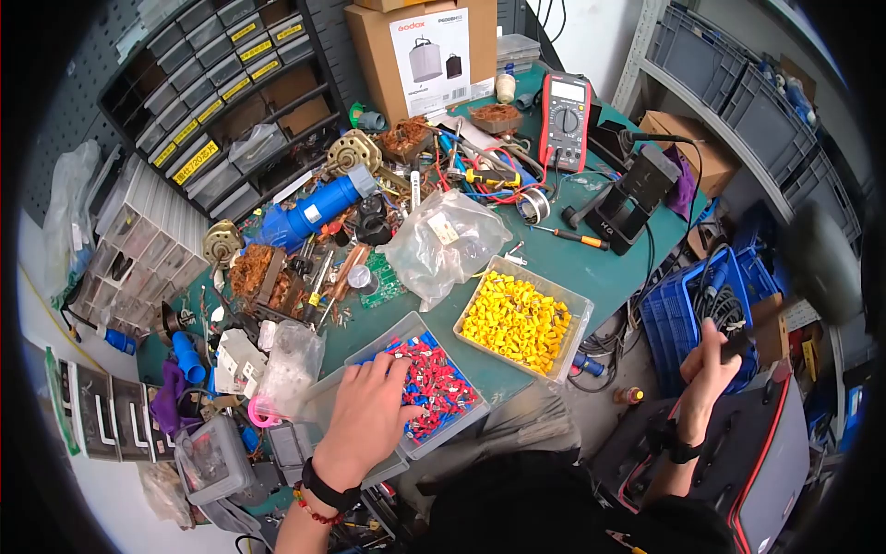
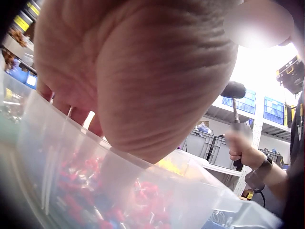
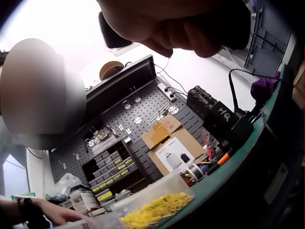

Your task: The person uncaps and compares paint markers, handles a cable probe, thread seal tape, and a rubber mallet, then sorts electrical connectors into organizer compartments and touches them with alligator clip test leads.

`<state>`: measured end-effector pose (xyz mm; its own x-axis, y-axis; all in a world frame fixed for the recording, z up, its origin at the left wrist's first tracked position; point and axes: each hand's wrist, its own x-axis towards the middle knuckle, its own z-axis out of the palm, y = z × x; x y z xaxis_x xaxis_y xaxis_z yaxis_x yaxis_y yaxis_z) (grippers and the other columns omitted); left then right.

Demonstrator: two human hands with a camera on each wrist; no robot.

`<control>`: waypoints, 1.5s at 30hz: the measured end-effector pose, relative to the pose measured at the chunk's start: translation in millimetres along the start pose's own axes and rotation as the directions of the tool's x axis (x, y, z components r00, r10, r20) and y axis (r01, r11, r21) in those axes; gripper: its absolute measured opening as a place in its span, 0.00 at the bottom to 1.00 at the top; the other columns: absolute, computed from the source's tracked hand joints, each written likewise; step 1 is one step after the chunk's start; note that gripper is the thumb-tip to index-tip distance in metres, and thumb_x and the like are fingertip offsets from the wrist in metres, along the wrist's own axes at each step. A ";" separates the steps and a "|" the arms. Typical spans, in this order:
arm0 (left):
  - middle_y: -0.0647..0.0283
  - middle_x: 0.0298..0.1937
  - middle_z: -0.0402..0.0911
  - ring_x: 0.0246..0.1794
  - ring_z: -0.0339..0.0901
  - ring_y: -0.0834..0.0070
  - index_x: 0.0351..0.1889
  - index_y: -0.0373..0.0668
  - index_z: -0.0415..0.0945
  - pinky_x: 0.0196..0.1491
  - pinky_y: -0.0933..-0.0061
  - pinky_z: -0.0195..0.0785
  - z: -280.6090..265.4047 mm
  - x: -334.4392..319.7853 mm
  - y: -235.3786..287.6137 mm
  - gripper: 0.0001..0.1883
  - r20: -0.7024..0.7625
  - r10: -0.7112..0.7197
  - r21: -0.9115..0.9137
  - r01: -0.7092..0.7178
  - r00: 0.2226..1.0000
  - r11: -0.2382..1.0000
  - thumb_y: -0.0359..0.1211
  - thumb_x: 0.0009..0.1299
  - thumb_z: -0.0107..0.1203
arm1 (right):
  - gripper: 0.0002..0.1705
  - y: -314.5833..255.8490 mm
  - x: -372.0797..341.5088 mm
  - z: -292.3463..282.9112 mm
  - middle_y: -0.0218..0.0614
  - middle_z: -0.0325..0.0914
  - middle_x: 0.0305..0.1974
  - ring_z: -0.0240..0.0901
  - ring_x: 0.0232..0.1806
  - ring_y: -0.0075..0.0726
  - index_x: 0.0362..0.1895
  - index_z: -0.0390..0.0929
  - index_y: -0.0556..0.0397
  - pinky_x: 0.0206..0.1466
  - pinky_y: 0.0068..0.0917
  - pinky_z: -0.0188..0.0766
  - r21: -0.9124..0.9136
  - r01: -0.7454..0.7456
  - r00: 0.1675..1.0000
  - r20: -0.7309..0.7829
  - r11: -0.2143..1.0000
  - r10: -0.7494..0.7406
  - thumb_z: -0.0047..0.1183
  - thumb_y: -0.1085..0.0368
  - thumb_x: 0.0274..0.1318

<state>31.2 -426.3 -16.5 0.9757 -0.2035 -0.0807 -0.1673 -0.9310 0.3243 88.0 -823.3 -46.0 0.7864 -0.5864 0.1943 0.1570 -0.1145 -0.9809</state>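
My left hand reaches over the rim of a clear plastic bin of red and blue crimp terminals, its fingers loosely bent at the terminals. In the left wrist view the palm is above the bin's wall, with the fingers partly hidden behind it. Off to the right, my right hand grips the handle of a black-headed mallet, raised with its head up. That mallet is blurred in the head view.
Beside the first bin stands another of yellow terminals. A clear plastic bag, a blue cylindrical part, a multimeter and a screwdriver lie on the green table. A blue crate with cables stands at right.
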 end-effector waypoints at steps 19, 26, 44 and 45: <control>0.51 0.54 0.71 0.55 0.68 0.55 0.59 0.32 0.66 0.56 0.59 0.60 0.4 3.8 10.3 0.34 0.058 -0.036 0.076 0.031 0.998 0.997 0.42 0.59 0.64 | 0.27 -31.0 3.3 20.2 0.23 0.44 0.09 0.39 0.10 0.21 0.12 0.47 0.44 0.19 0.25 0.47 0.606 0.557 0.713 0.000 0.567 -0.701 0.26 0.68 0.69; 0.50 0.55 0.70 0.56 0.67 0.54 0.60 0.32 0.65 0.59 0.58 0.59 3.6 -0.1 9.7 0.34 0.051 -0.030 0.061 0.027 0.998 0.998 0.41 0.61 0.64 | 0.27 12.2 9.5 -2.5 0.21 0.48 0.10 0.41 0.09 0.16 0.12 0.56 0.46 0.15 0.22 0.38 0.297 0.205 0.970 0.068 0.932 -0.235 0.45 0.67 0.68; 0.48 0.53 0.71 0.53 0.68 0.53 0.59 0.29 0.65 0.59 0.59 0.61 16.2 -6.2 4.1 0.31 -0.038 -0.014 0.059 0.016 0.999 0.998 0.37 0.61 0.63 | 0.23 -29.0 17.3 -14.5 0.28 0.43 0.14 0.41 0.17 0.27 0.14 0.49 0.46 0.29 0.32 0.48 0.474 0.459 0.769 0.211 0.751 -0.603 0.31 0.69 0.65; 0.48 0.53 0.71 0.52 0.69 0.54 0.59 0.30 0.65 0.58 0.59 0.61 16.8 -6.6 4.1 0.32 -0.054 -0.008 0.049 0.011 0.999 0.999 0.37 0.61 0.63 | 0.23 -35.1 13.1 -10.3 0.26 0.44 0.14 0.41 0.17 0.25 0.14 0.48 0.44 0.29 0.32 0.47 0.543 0.469 0.729 0.208 0.697 -0.652 0.31 0.69 0.66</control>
<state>21.7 -433.8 -30.5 0.9832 -0.1795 -0.0327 -0.1637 -0.9470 0.2765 86.6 -835.2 -9.0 0.5952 -0.1860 0.7818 0.8022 0.0805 -0.5916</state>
